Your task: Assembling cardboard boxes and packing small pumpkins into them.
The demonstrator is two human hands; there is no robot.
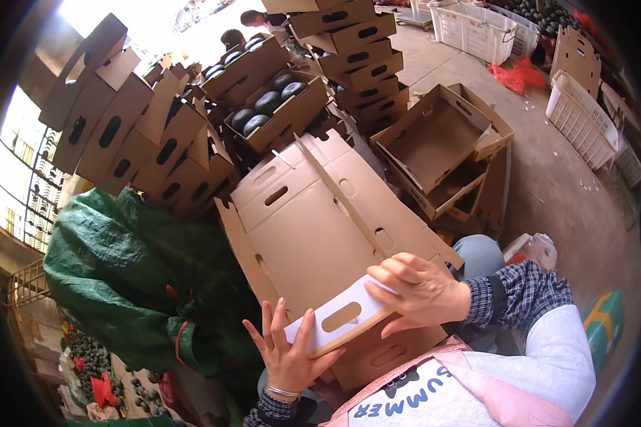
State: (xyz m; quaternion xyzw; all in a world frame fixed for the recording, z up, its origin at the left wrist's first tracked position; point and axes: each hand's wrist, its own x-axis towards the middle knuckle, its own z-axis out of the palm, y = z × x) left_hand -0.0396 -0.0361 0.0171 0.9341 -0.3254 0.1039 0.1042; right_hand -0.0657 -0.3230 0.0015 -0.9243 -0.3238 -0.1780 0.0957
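Note:
In front of me lies an unfolded brown cardboard box blank (313, 235) with oval hand holes and slots. Its near end panel, a white-faced flap (347, 297) with one oval hole, is tilted up from the blank. My right hand (421, 290) grips the right end of this flap, fingers curled over the inner side and thumb outside. At the flap's left end is my left hand (286, 349), fingers spread, index finger against the white face and thumb along the outer side. A long strip of card (342, 199) stands along the blank's length.
Beyond the blank, boxes hold dark round fruit (267, 103). Stacked brown boxes (114, 128) lean at left; another box stack (363, 57) rises behind. Empty open boxes (427, 142) stand at right. A green tarp (114, 263) covers something left. White crates (473, 32) are far right.

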